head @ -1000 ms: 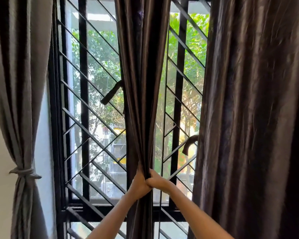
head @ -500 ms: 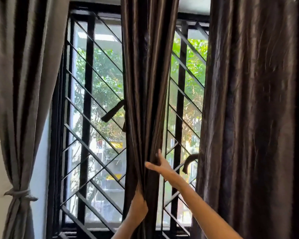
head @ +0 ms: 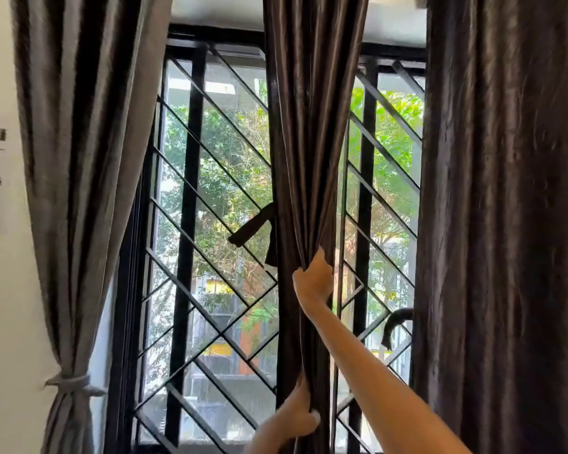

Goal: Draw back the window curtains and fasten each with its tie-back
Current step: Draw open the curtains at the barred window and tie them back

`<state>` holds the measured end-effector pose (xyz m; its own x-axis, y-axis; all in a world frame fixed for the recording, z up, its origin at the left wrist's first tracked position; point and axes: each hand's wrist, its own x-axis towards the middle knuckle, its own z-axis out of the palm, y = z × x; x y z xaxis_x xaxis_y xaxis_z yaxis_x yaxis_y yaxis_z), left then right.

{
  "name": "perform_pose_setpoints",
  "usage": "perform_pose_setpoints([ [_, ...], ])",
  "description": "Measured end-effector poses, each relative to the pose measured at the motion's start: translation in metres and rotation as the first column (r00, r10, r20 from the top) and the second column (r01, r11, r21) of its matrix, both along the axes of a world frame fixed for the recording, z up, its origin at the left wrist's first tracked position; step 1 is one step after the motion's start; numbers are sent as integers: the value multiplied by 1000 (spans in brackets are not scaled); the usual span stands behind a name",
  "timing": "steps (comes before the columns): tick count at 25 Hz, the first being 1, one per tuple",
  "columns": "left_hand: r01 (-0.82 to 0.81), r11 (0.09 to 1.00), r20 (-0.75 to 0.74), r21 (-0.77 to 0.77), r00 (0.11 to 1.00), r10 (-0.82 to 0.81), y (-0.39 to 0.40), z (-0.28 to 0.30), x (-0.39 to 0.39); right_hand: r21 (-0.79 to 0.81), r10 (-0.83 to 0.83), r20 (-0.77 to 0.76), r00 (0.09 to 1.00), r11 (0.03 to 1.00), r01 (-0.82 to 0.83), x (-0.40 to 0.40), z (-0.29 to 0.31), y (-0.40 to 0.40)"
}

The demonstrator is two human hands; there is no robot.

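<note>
Higher now than half a second ago, the right hand [head: 313, 280] has closed on the gathered middle curtain [head: 312, 142].

Its fingers bunch the dark folds, while the left hand [head: 297, 416], toward 6 o'clock of it, grips the same bundle lower down. A loose dark tie-back [head: 253, 229] sticks out at 10 o'clock of the right hand, seemingly untied. At far 8 o'clock the grey curtain [head: 79, 158] hangs fastened by its tie [head: 69, 383]; at 3 o'clock the right curtain [head: 505, 224] hangs loose before the window grille [head: 191, 224].
</note>
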<state>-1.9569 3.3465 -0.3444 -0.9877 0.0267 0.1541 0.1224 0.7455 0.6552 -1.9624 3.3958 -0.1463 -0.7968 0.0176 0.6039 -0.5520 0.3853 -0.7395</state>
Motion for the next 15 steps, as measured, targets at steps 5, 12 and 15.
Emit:
perform_pose_setpoints([
  [5,-82,968,-79,-237,995,65,-70,159,19,-8,24,-89,996,1000,-25,-18,-1,10],
  [12,-629,775,-679,55,546,491,-104,290,2,-9,102,-97,990,995,-104,-21,-2,5],
  [15,-459,883,-516,98,735,440,-105,292,-7,28,113,-93,989,993,-110,-26,-1,11],
])
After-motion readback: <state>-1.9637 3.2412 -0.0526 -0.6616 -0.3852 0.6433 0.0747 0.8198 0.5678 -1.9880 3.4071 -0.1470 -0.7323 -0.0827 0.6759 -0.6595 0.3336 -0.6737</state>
